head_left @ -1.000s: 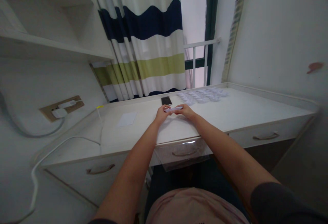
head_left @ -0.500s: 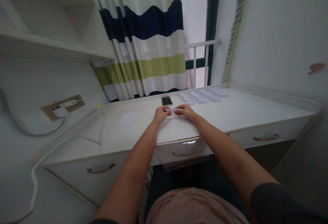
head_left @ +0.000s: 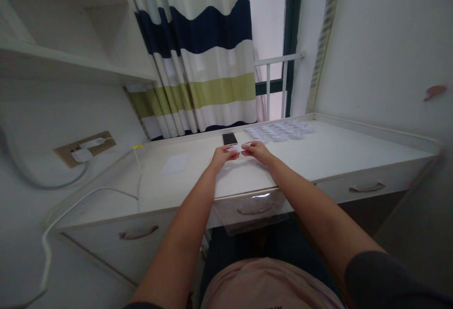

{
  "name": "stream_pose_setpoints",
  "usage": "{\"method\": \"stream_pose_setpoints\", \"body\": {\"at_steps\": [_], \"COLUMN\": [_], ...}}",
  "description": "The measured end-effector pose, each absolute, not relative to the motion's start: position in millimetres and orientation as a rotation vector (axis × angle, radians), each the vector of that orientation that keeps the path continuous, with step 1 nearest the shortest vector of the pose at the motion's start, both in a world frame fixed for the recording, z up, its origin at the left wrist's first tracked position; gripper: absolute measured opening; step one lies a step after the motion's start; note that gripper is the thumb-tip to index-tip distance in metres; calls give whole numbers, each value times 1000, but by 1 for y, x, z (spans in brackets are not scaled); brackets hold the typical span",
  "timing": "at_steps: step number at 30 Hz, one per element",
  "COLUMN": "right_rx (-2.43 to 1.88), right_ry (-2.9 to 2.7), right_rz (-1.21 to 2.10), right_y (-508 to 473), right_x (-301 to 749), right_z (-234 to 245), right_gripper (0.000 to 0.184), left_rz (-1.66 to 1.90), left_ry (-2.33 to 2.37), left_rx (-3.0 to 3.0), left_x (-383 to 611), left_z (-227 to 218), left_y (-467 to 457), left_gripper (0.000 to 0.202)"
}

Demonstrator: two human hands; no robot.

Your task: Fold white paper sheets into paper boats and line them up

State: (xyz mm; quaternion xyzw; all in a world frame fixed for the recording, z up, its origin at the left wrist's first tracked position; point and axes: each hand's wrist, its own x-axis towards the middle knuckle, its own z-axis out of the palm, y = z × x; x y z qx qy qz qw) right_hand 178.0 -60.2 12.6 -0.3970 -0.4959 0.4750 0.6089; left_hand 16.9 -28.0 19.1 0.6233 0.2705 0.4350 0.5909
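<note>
A small piece of white paper (head_left: 235, 148) is held between my two hands, just above the white desk (head_left: 244, 177). My left hand (head_left: 222, 154) pinches its left side, fingers closed. Gripping the other side is my right hand (head_left: 256, 151), its thumb and fingers pressed together. How the paper is folded is too small to make out. Right behind my hands lies a dark phone (head_left: 230, 138). Several folded white paper pieces (head_left: 281, 131) sit in rows at the back of the desk, beyond my right hand.
A flat stack of white paper (head_left: 175, 163) lies on the desk to the left. A white cable (head_left: 95, 192) runs over the left edge toward a wall socket (head_left: 85, 148). Clear plastic (head_left: 253, 210) hangs over the middle drawer. A curtain (head_left: 212, 63) hangs behind the desk.
The strip of paper was stretched level between both hands; now it looks tilted and my fingers have shifted on it. My hands stay in nearly the same place.
</note>
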Motion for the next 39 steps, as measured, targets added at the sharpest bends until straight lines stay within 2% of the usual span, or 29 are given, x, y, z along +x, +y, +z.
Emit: {"method": "stream_pose_setpoints", "body": {"at_steps": [4,8,14,21,33,39], "right_rx": [-874,-878,-894,-906,-851,-784], "right_ry": [-1097,-1046,-1018,-1032,-1100,-1180], "right_rz": [1187,1166,1111,1000,1031,1034], "right_y": [-63,-62,-59,-54,-56,-57], "right_x": [178,178,179,185,184,182], "right_z": [15,14,13,11,8,8], "right_gripper": [13,19,15,26,22,25], "left_rz": [977,993,992,935,944,905], "left_ry": [595,601,582,570,562,595], "left_rx": [1411,1378,1346,1283,1389,1408], "left_x": [16,16,15,13,13,14], "left_z": [21,19,17,19,17,18], "left_y": [-31,-30,-24,-26,-27,-29], "left_gripper": [25,22,17,15,30,27]}}
